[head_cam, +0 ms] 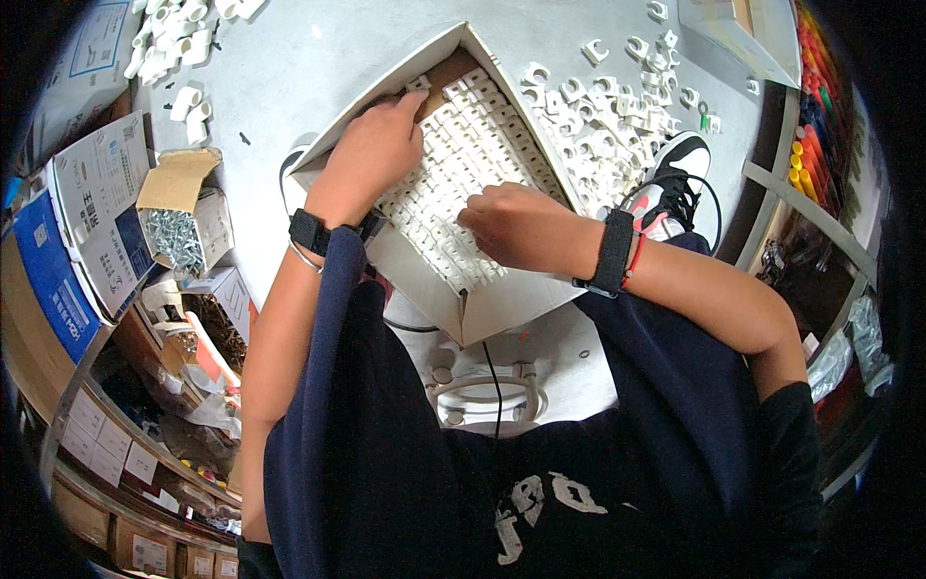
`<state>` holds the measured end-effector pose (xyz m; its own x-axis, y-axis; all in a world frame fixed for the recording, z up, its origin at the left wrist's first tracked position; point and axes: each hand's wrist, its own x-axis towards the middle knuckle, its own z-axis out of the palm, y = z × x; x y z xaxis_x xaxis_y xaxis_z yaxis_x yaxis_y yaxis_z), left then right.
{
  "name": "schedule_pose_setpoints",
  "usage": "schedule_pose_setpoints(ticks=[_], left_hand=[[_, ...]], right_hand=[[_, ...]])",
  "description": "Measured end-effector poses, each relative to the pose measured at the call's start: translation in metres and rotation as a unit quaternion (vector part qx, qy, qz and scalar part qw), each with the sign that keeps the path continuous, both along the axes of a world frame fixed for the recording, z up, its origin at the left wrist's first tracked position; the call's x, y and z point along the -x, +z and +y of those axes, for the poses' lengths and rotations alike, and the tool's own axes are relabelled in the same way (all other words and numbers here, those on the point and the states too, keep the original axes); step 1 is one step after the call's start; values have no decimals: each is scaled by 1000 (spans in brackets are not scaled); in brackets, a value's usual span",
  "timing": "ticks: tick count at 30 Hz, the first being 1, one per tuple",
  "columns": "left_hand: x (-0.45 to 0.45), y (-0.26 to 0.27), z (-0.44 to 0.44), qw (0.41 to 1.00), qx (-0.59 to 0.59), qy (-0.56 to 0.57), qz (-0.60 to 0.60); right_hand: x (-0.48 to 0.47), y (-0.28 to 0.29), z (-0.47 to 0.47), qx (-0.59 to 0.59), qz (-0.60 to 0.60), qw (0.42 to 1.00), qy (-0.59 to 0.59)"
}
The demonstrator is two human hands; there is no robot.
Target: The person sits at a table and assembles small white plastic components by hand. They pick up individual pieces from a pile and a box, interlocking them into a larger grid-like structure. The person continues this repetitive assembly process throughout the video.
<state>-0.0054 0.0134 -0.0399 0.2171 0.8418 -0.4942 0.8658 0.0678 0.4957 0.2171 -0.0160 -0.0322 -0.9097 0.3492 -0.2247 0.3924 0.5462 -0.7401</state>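
An open cardboard box (515, 295) stands tilted cornerwise before me, with rows of white plastic pipe clips (463, 159) packed inside. My left hand (372, 155) reaches into the box's upper left part, its index finger on a single white clip (417, 84) by the far wall. Bare brown cardboard shows beside that clip. Over the lower right of the rows is my right hand (524, 228), fingers curled; whether it holds a clip is hidden. Loose pipe clips (608, 108) lie heaped on the floor right of the box.
White pipe elbows (170, 36) lie on the floor at upper left. A small carton of screws (173, 239) stands at left near larger boxes and shelves. My shoe (676, 181) is beside the loose clips. Another carton (738, 36) stands at upper right, near a metal shelf (810, 210).
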Motion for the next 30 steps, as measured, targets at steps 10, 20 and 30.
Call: schedule_pose_setpoints(ticks=[10,20,30], left_hand=[[-9,-5,1,998,3,-28,55],[-14,14,-4,999,6,-24,46],[-11,18,-1,998,13,65,6]], right_hand=[[1,2,1,-19,0,1000,16],[1,1,0,-37,-6,999,26],[-2,1,1,-39,-23,998,41]])
